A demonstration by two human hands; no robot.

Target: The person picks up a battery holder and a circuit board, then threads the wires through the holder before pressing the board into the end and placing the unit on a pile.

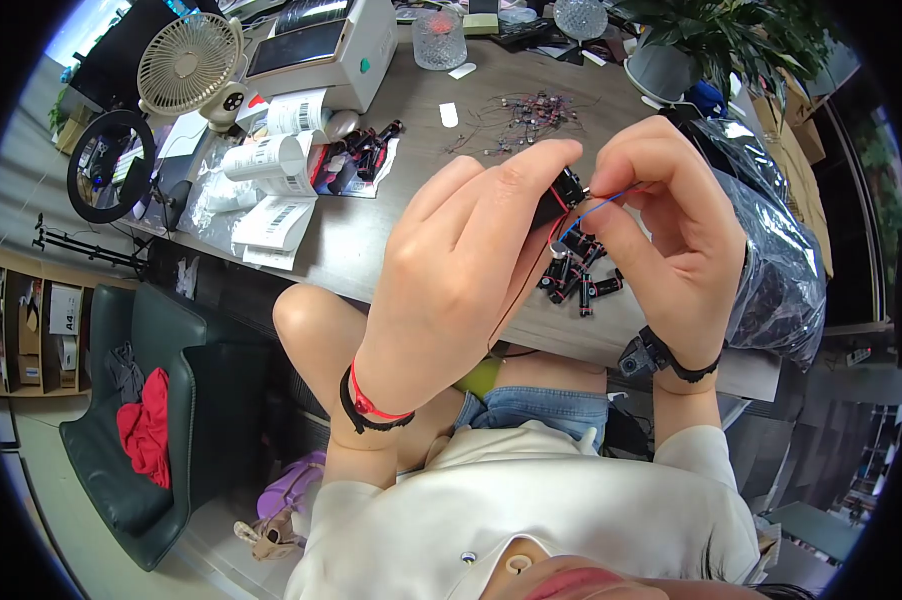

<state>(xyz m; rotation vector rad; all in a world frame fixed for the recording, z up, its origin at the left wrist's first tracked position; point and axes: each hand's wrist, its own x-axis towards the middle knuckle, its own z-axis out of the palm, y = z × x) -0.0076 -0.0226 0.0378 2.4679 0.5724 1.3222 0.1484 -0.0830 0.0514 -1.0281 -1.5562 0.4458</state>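
My left hand [451,235] is closed around a small black cylinder-shaped part [548,209], held up over the desk's near edge. Thin wires, among them a blue wire [603,204] and red and black ones, run from its end. At that end the thumb and forefinger of my right hand [686,225] pinch together on the blue wire; any smaller piece between the tips is too small to make out. Beneath my hands lies a heap of black cylinder parts with reddish bands [583,268]. Farther back, a tangle of tiny wired components [536,115] is spread on the desk [351,262].
More black cylinders [373,150] lie at the left beside label sheets [276,220] and a white label printer [371,60]. A fan [191,65] and a ring light [111,165] stand at far left. Right are a large plastic bag [771,260] and a potted plant [661,70].
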